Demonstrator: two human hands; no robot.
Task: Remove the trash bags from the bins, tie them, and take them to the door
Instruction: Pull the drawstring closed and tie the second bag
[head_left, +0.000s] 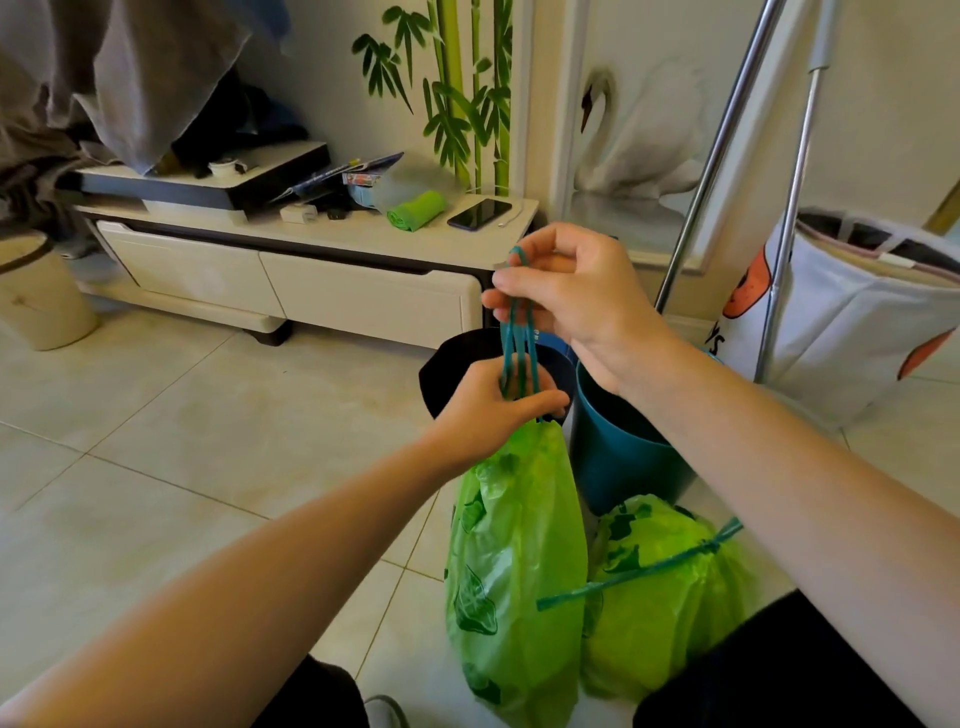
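A full green trash bag (511, 561) hangs above the floor by its teal drawstrings (519, 343). My left hand (488, 410) pinches the strings right at the gathered neck of the bag. My right hand (566, 291) holds the upper loops of the same strings, pulled taut upward. A second green trash bag (660, 597), tied with a teal string, lies on the floor to the right. Behind them stand a teal bin (613, 441) and a dark bin (452, 374), partly hidden by my hands.
A low white TV cabinet (291, 280) runs along the wall, with a phone (480, 213) and a green cloth (415, 210) on top. A white laundry basket (857, 322) and metal poles (722, 150) stand at the right. A beige bin (36, 291) sits far left on the tiled floor.
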